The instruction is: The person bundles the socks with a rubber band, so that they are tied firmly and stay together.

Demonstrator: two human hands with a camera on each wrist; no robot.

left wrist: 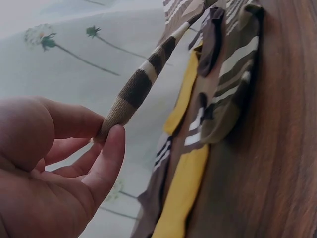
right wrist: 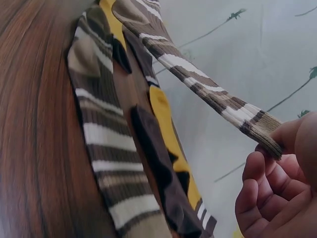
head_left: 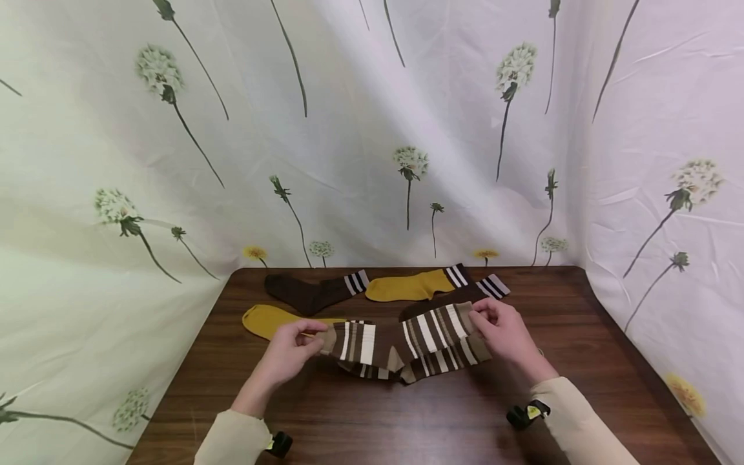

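Note:
A brown, white and tan striped sock [head_left: 379,347] is stretched between both hands above the table. Its tan toe [left wrist: 118,111] is pinched between the thumb and fingers of my left hand [head_left: 293,352]. At the other end, the tan cuff [right wrist: 270,135] is pinched by my right hand [head_left: 504,328]. Below it a second striped sock [right wrist: 111,141] lies on the wooden table, partly hidden by the held one in the head view.
Behind the striped socks lie a yellow sock [head_left: 401,289], another yellow sock [head_left: 267,320], a dark brown sock [head_left: 308,294] and a second dark sock [head_left: 459,295]. A flower-patterned white cloth [head_left: 360,194] hangs around the table [head_left: 418,426].

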